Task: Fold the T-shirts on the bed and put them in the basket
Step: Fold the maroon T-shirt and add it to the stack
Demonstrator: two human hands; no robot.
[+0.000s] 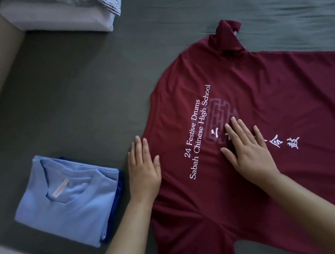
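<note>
Now I have both hands flat: left hand (145,173) at the maroon shirt's (266,102) left edge, right hand (249,149) mid-chest; the shirt's length runs near-to-far.

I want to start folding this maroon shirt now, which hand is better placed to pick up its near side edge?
Probably the left hand: it lies flat across the maroon shirt's side edge. The right hand presses the printed middle, away from any edge.
</note>
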